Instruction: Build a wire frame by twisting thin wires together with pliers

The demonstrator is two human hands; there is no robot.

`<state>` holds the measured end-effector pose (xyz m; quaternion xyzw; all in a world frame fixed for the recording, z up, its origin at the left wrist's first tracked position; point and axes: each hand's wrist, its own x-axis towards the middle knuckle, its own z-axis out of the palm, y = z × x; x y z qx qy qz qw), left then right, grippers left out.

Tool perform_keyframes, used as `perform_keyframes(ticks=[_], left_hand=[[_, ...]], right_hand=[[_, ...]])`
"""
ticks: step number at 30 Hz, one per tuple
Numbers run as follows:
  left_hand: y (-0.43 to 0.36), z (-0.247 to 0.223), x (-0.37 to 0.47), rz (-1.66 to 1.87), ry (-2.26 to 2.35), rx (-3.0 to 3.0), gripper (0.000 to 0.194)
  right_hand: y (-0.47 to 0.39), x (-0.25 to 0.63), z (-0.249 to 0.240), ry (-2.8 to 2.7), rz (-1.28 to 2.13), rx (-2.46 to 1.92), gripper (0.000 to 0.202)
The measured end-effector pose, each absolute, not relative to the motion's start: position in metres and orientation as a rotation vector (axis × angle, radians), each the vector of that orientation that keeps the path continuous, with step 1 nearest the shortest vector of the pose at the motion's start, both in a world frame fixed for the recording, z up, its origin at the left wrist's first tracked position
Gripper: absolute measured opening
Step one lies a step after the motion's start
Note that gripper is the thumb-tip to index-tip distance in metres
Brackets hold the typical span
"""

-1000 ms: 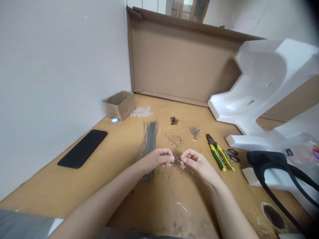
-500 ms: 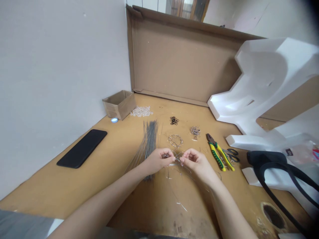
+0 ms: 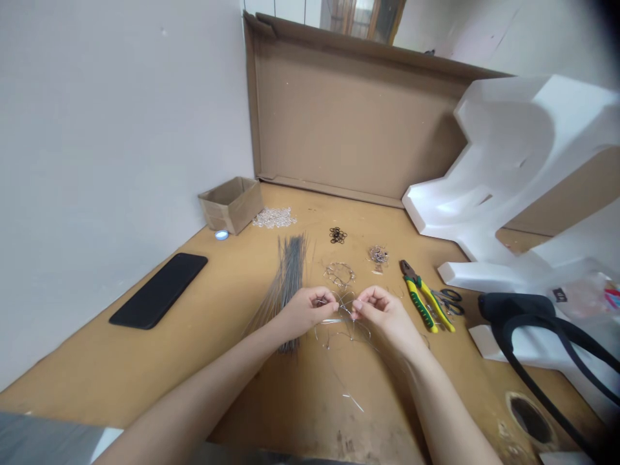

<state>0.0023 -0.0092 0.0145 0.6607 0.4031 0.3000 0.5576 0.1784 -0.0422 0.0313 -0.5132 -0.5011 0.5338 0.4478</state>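
Thin bent silver wire (image 3: pixel 345 302) spans the gap between my two hands near the middle of the table. My left hand (image 3: pixel 312 307) pinches its left side, close to the right edge of a bundle of straight grey wires (image 3: pixel 292 265). On the other side my right hand (image 3: pixel 375 308) grips the wire between thumb and fingers. Just beyond the hands lies a loose ring of twisted wire (image 3: pixel 340 274). Loops of wire hang below my fingertips; where they join is too fine to tell.
Yellow-green pliers (image 3: pixel 426 297) and dark scissors (image 3: pixel 450 301) lie at right. Farther back are a wire coil (image 3: pixel 378 254), black rings (image 3: pixel 338 235), clear small pieces (image 3: pixel 275 217) and a cardboard box (image 3: pixel 232 205). A black phone (image 3: pixel 159 289) lies left; white foam (image 3: pixel 508 155) stands right.
My right hand has shifted its hold slightly, and its fingertips are a little farther from my left hand's. The wire loops below the fingers have changed position.
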Motion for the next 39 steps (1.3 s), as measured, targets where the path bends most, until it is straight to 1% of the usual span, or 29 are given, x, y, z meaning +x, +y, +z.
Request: perform_keyframes(ticks=[4, 9, 14, 21, 31, 39], left_hand=[[-0.0098, 0.0109, 0.0033, 0.725, 0.954, 1.595, 0.016], [-0.0115, 0.0088, 0.0047, 0.731, 0.963, 1.640, 0.017], [-0.0083, 0.0116, 0.0009, 0.684, 0.936, 1.565, 0.024], [-0.0072, 0.0131, -0.0010, 0.715, 0.850, 1.520, 0.026], [-0.0068, 0.0118, -0.0022, 0.686, 0.758, 1.449, 0.024], [-0.0104, 0.0143, -0.0009, 0.689, 0.796, 1.497, 0.022]], right_hand=[[-0.0422, 0.1793, 0.0284, -1.235, 1.339, -1.223, 0.025], [-0.0437, 0.1790, 0.0282, -1.326, 1.288, -1.297, 0.022], [-0.0432, 0.1799, 0.0338, -1.290, 1.260, -1.316, 0.026], [-0.0426, 0.1812, 0.0344, -1.206, 1.297, -1.263, 0.029], [-0.0434, 0.1823, 0.0325, -1.225, 1.249, -1.261, 0.027], [-0.0442, 0.1785, 0.0356, -1.186, 1.279, -1.254, 0.026]])
